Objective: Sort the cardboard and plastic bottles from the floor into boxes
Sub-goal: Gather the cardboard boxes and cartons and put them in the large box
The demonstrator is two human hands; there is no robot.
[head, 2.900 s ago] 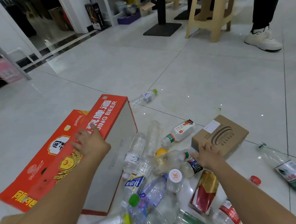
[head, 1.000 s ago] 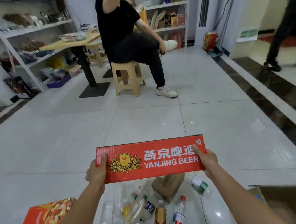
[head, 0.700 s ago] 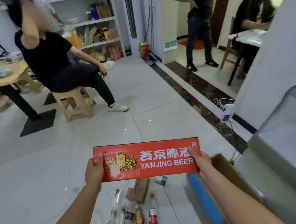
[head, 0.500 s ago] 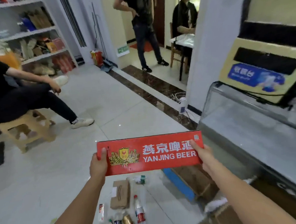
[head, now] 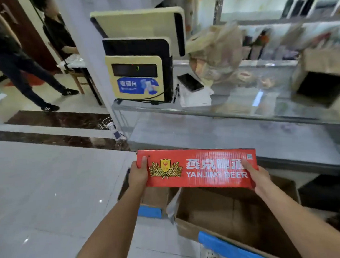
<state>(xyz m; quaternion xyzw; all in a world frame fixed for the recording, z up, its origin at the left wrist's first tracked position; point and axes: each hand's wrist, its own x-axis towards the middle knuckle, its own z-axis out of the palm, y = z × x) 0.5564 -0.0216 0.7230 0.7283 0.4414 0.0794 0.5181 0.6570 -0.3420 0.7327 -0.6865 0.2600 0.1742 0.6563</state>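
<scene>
Head view: both hands grip a flattened red beer carton (head: 197, 167), printed w/ a gold wheat crest and "YANJING BEER", held level at about mid-frame. Left hand (head: 138, 175) clamps the carton's left end, thumb on the printed face, fingers behind. Right hand (head: 258, 178) clamps the right end, thumb laid across the face near the last letters, fingers underneath.

Carton hangs in the air above two open brown cardboard boxes on the floor. Big box (head: 232, 213) sits directly below the carton's right half, flaps open, blue tape on its near edge; inside looks bare brown, though the far part is hidden by the carton. Smaller box (head: 154, 199) stands just beside it on the left, under the left hand, also w/ blue tape.

Behind: glass counter (head: 232, 115) w/ a yellow payment terminal (head: 136, 78), a dark phone (head: 190, 82), papers and a plastic bag on top. Far left, a standing person's dark trouser legs (head: 26, 76) on the tiled floor (head: 51, 191). Picture is motion-blurred on the right.
</scene>
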